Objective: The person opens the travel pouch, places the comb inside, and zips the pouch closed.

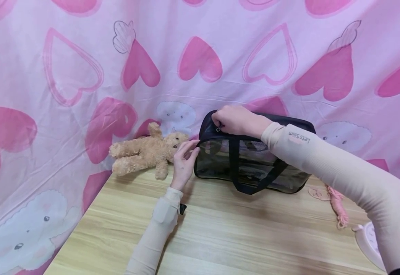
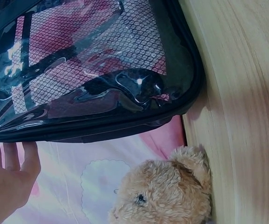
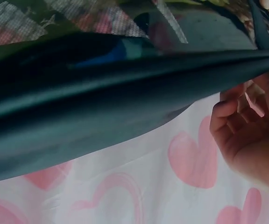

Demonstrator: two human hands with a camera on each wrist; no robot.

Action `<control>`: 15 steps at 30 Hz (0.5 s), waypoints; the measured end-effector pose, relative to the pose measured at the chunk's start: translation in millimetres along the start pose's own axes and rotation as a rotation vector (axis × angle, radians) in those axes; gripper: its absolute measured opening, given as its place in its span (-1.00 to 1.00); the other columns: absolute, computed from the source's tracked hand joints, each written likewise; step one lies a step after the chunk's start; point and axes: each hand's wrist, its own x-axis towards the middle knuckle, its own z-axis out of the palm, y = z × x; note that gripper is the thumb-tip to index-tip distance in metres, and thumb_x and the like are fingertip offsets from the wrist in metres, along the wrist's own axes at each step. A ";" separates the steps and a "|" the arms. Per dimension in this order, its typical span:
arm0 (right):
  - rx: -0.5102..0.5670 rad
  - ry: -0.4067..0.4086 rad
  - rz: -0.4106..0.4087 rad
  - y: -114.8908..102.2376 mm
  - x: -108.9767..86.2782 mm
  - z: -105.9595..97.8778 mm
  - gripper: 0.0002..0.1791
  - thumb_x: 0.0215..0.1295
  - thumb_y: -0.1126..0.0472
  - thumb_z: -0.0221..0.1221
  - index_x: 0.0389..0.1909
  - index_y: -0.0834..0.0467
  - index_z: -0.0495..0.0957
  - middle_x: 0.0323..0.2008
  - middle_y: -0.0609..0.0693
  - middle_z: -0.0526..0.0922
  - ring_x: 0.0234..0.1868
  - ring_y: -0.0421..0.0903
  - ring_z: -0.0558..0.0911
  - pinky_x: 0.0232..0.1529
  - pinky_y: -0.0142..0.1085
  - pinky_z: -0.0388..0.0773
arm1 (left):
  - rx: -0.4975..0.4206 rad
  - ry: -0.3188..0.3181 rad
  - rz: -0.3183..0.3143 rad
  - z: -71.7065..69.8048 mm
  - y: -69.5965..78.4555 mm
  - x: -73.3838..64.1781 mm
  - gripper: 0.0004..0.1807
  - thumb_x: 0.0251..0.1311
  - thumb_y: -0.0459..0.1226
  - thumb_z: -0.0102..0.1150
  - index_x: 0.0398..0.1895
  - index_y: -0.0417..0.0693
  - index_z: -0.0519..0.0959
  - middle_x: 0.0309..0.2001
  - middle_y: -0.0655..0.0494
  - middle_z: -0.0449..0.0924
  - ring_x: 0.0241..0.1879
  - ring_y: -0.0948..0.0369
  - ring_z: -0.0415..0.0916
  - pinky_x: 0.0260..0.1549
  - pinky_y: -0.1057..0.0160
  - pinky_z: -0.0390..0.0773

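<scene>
Wood-grain surface (image 1: 237, 233), pink heart-print curtain (image 1: 165, 30) behind. A clear, black-trimmed bag (image 1: 217, 164) stands near the back. My R hand (image 1: 235, 120), fingers curled, pinches its zip pull (image 1: 218, 129) up top; my L hand (image 1: 183, 164) pinches its upper L corner w/ thumb & fingers, beside a tan teddy bear (image 1: 144, 151).

At lower centre, the counter (image 1: 241, 233) leaves room to pass before the bag (image 1: 255, 158). At centre left, the left hand (image 1: 184, 164) and teddy bear (image 1: 148, 152) block its side; at right, the right sleeve (image 1: 340, 172) crosses over it.
</scene>
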 end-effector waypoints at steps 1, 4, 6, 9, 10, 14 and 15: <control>0.008 0.002 -0.003 1.0 0.0 0.0 -0.87 0.01 0.40 0.23 -0.49 0.12 0.51 -0.45 -0.01 0.55 -0.38 0.01 0.54 -0.34 -0.12 0.51 | 0.000 0.001 -0.003 -0.2 -0.1 0.3 -0.74 0.21 -0.54 0.12 -0.03 -0.47 0.54 -0.14 -0.24 0.51 -0.13 0.05 0.55 -0.14 0.06 0.58; 0.025 0.006 -0.018 3.5 0.3 0.2 -0.88 0.01 0.38 0.23 -0.51 0.13 0.50 -0.46 -0.01 0.55 -0.39 0.00 0.54 -0.33 -0.13 0.50 | -0.005 0.005 -0.015 -0.4 -0.8 0.4 -0.74 0.21 -0.55 0.12 -0.03 -0.47 0.54 -0.14 -0.24 0.52 -0.14 0.06 0.55 -0.13 0.16 0.58; 0.028 0.006 -0.023 4.5 0.1 0.4 -0.88 0.01 0.37 0.22 -0.52 0.11 0.48 -0.48 -0.02 0.54 -0.40 0.00 0.53 -0.34 -0.13 0.50 | -0.005 0.003 -0.016 -0.4 -1.3 0.0 -0.74 0.21 -0.55 0.12 -0.03 -0.48 0.54 -0.13 -0.25 0.52 -0.14 0.05 0.55 -0.14 0.19 0.58; 0.017 -0.001 -0.016 5.2 -1.0 0.2 -0.86 0.04 0.34 0.22 -0.53 0.09 0.44 -0.48 -0.03 0.52 -0.40 0.01 0.53 -0.36 -0.12 0.49 | -0.006 -0.002 -0.013 0.1 -2.0 -0.5 -0.74 0.20 -0.56 0.11 -0.03 -0.50 0.53 -0.14 -0.26 0.51 -0.14 0.04 0.55 -0.14 0.21 0.58; 0.015 -0.004 -0.010 5.2 -1.2 -0.1 -0.86 0.05 0.32 0.22 -0.52 0.09 0.43 -0.48 -0.03 0.51 -0.40 0.01 0.53 -0.36 -0.11 0.48 | -0.005 -0.002 -0.010 0.3 -2.1 -0.5 -0.74 0.20 -0.56 0.11 -0.03 -0.50 0.53 -0.14 -0.25 0.51 -0.13 0.03 0.55 -0.14 0.22 0.58; 0.019 -0.027 0.007 5.5 -1.4 -0.9 -0.85 0.10 0.26 0.24 -0.49 0.08 0.42 -0.48 -0.04 0.50 -0.40 0.01 0.52 -0.36 -0.12 0.47 | -0.008 -0.003 -0.007 1.2 -1.7 0.0 -0.74 0.21 -0.57 0.10 -0.03 -0.47 0.54 -0.15 -0.23 0.51 -0.13 0.02 0.55 -0.14 0.28 0.57; 0.021 -0.032 0.009 5.6 -1.3 -1.0 -0.84 0.10 0.24 0.24 -0.49 0.09 0.42 -0.49 -0.04 0.50 -0.40 0.01 0.52 -0.36 -0.12 0.46 | -0.008 -0.003 -0.008 1.4 -1.5 0.1 -0.74 0.21 -0.56 0.10 -0.03 -0.47 0.54 -0.16 -0.23 0.51 -0.12 0.02 0.55 -0.14 0.30 0.56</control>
